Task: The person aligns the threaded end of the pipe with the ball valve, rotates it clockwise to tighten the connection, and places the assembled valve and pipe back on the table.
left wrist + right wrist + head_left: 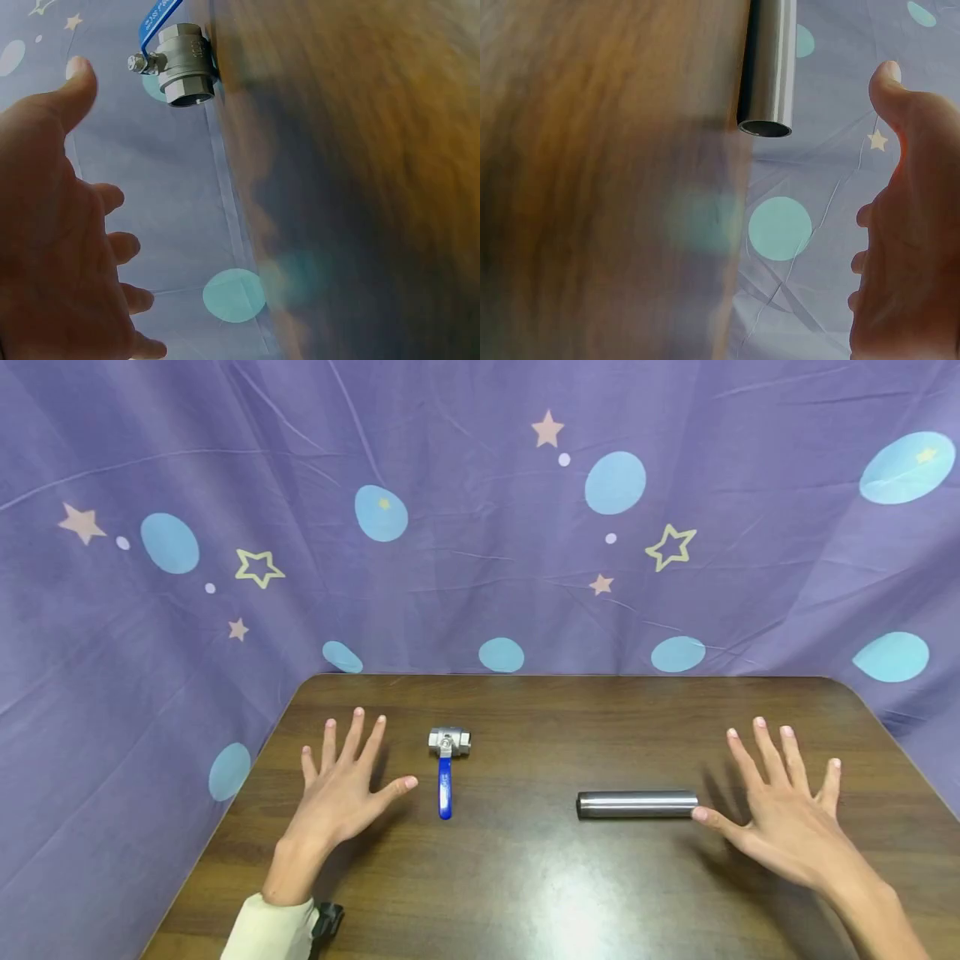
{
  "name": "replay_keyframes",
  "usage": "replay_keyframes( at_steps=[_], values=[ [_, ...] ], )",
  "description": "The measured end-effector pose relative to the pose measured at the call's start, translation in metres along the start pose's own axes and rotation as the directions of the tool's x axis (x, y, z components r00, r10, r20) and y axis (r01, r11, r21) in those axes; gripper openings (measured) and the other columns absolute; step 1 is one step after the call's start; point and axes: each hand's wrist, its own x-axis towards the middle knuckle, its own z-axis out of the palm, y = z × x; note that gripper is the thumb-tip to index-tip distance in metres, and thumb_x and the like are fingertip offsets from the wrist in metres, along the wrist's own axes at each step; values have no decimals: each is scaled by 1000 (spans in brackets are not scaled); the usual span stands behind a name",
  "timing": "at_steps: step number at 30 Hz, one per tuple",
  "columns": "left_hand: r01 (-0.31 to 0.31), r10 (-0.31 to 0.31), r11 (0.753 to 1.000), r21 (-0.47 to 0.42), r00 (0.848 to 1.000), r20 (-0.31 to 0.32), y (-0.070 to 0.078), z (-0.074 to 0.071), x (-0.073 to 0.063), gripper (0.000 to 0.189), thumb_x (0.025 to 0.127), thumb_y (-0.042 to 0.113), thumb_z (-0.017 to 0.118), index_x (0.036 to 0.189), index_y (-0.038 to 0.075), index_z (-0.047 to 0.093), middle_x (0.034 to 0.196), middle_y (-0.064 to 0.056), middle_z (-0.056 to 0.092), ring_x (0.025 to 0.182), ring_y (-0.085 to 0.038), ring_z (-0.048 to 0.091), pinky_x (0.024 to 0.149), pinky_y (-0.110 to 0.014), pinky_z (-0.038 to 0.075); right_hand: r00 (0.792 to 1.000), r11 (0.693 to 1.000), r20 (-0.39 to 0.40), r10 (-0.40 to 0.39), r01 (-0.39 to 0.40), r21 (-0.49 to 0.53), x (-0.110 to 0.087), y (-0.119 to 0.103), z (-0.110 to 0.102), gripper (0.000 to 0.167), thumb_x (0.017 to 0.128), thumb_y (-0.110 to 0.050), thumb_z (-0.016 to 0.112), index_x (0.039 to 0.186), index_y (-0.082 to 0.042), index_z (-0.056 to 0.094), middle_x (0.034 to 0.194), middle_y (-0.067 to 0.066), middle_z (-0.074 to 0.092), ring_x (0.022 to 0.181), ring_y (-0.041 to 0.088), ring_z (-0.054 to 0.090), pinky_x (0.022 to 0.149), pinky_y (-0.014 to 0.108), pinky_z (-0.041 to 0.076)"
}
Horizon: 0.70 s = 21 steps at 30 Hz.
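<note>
A metal ball valve with a blue lever handle lies on the table, the handle pointing toward the near side. To its left, my left hand hovers palm down, fingers spread and holding nothing. In the left wrist view the valve body shows its threaded opening beyond the thumb. Further right lies a shiny metal pipe, set crosswise. My right hand is spread above the table at the pipe's right end, its thumb tip overlapping that end in the head view. The right wrist view shows the hollow pipe end apart from the thumb.
The brown wooden table has rounded far corners. A purple curtain with stars and blue ovals hangs along its back and sides. A black band sits at my left wrist by the pale sleeve.
</note>
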Motion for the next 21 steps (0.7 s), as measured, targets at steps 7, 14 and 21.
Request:
replay_keyframes(
  at_steps=[7,14,21],
  values=[
    [-34,36,997,-62,999,32,2,1,5,99,102,63,61,174,22,6,182,-16,-5,163,-56,-10,123,-86,-3,999,999,-14,-41,41,23,3,-5,3,117,92,-63,74,174,-16,6,181,16,-10,166,41,-19,116,82,-28],
    [-73,76,994,-81,997,29,4,1,11,97,102,54,66,174,20,10,181,-18,-1,163,-56,-5,125,-84,2,998,997,-14,-67,67,39,6,-11,6,118,90,-63,76,174,-17,7,182,14,-8,167,38,-18,117,85,-22],
    [-118,123,986,-120,992,31,8,3,17,96,102,51,69,174,17,15,181,-19,4,163,-55,2,128,-80,10,994,992,-17,-111,112,63,10,-15,10,118,90,-60,78,174,-17,8,182,15,-2,168,37,-13,122,83,-18]
  ],
)
